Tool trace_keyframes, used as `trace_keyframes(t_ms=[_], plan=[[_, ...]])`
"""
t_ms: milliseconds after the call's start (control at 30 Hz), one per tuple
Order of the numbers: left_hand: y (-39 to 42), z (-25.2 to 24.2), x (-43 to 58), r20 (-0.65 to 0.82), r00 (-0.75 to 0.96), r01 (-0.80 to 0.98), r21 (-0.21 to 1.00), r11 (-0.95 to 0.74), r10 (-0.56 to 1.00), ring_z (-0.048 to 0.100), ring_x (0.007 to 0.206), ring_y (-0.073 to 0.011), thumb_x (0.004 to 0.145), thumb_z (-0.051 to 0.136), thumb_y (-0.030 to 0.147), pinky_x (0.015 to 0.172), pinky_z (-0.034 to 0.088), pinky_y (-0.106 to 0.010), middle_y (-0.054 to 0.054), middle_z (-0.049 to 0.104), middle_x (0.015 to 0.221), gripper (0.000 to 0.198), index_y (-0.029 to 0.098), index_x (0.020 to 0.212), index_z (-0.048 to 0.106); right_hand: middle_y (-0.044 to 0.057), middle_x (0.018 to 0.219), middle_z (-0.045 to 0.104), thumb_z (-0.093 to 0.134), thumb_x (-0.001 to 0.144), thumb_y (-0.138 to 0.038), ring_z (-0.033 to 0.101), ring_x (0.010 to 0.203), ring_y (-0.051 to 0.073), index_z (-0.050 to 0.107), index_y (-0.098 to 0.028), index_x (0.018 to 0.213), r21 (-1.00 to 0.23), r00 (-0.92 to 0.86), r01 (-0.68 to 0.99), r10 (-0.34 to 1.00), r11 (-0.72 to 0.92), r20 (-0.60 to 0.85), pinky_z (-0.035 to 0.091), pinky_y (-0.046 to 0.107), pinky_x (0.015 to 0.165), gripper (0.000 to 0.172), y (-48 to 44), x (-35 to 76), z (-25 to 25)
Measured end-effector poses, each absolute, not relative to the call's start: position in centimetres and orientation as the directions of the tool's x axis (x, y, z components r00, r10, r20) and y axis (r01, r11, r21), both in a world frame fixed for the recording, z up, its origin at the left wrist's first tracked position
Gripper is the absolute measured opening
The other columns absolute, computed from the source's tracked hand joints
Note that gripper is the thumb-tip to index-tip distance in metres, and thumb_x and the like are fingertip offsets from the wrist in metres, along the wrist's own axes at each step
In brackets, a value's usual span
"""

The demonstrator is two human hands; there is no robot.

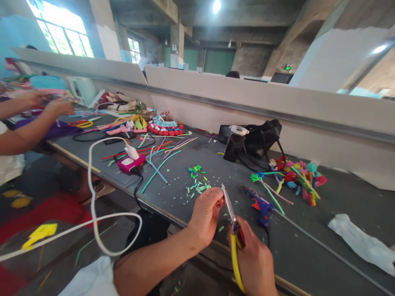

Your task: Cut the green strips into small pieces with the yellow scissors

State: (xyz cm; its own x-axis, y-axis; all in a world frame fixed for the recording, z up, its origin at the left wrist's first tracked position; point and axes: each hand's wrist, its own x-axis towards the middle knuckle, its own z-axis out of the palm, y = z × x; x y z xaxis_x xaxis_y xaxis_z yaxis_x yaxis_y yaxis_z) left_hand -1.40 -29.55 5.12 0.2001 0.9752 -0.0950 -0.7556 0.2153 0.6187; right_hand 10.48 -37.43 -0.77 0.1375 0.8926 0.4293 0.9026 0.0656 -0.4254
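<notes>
My right hand (254, 261) is closed round the yellow handles of a pair of scissors (229, 206), with the blades pointing up and away from me. Beside the blade tips, my left hand (206, 216) pinches with thumb and forefinger; whatever is in the pinch is too small to make out. On the dark table (296, 234) just beyond lie small cut green pieces (199, 188) and a little blue-green bundle (195, 169). To the right of the scissors rests a blue glue gun (263, 209) with an orange trigger.
Fuzzy coloured stems (162, 168) lie left of centre near a pink power adapter (131, 163) with a white cable (92, 185). At right are a colourful stem bunch (304, 181), a black bag (265, 137) and a white cloth-like piece (361, 236). Another person's hands (60, 107) work at far left.
</notes>
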Motion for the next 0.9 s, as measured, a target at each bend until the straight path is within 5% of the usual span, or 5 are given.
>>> trace_keyframes(t_ms=[167, 367, 567, 700, 900], plan=[[-29.5, 5.1, -1.5, -0.066, 0.187, -0.737, 0.650, 0.184, 0.980, 0.044, 0.063, -0.0115, 0.070, 0.074, 0.026, 0.066, 0.037, -0.027, 0.002, 0.051, 0.063, 0.021, 0.016, 0.059, 0.059, -0.002, 0.056, 0.064, 0.040, 0.097, -0.037, 0.062, 0.046, 0.015, 0.066, -0.021, 0.101, -0.497, 0.142, 0.864, 0.912, 0.076, 0.385, 0.043, 0.021, 0.046, 0.032, -37.6, 10.6, -0.7], [-29.6, 5.2, -1.9, -0.039, 0.312, -0.610, 0.758, 0.232, 0.949, 0.043, 0.064, -0.0132, 0.072, 0.067, 0.024, 0.069, 0.035, -0.028, 0.001, 0.046, 0.058, 0.023, 0.017, 0.054, 0.056, 0.001, 0.074, 0.070, 0.054, 0.091, -0.049, 0.065, 0.059, 0.014, 0.066, -0.019, 0.097, -0.698, 0.294, 0.707, 0.852, 0.111, 0.433, 0.049, 0.020, 0.056, 0.033, -36.6, 11.3, 0.7], [-30.2, 4.5, -1.8, -0.152, 0.466, -0.400, 0.843, 0.361, 0.871, 0.041, 0.060, -0.0134, 0.064, 0.065, 0.021, 0.065, 0.031, -0.029, 0.001, 0.049, 0.054, 0.008, 0.017, 0.057, 0.063, -0.001, 0.072, 0.066, 0.063, 0.085, -0.050, 0.059, 0.051, 0.013, 0.062, -0.019, 0.116, -0.919, 0.442, 0.381, 0.854, 0.098, 0.274, 0.048, 0.022, 0.049, 0.043, -36.3, 11.7, 1.4], [-30.6, 3.9, -1.4, -0.180, 0.537, -0.269, 0.890, 0.369, 0.824, 0.040, 0.058, -0.0131, 0.058, 0.061, 0.017, 0.062, 0.030, -0.028, 0.001, 0.052, 0.054, 0.005, 0.018, 0.054, 0.065, -0.001, 0.075, 0.064, 0.068, 0.082, -0.047, 0.057, 0.053, 0.012, 0.058, -0.019, 0.119, -0.954, 0.438, 0.258, 0.863, 0.149, 0.253, 0.049, 0.022, 0.049, 0.047, -36.3, 11.8, 1.3], [-30.7, 3.6, -1.4, -0.194, 0.542, -0.170, 0.927, 0.333, 0.818, 0.040, 0.057, -0.0123, 0.062, 0.063, 0.021, 0.061, 0.029, -0.027, 0.002, 0.051, 0.054, 0.005, 0.018, 0.058, 0.064, -0.002, 0.078, 0.063, 0.070, 0.080, -0.041, 0.059, 0.059, 0.012, 0.060, -0.021, 0.114, -0.947, 0.447, 0.296, 0.859, 0.122, 0.251, 0.050, 0.022, 0.056, 0.041, -36.4, 12.3, 0.8]])
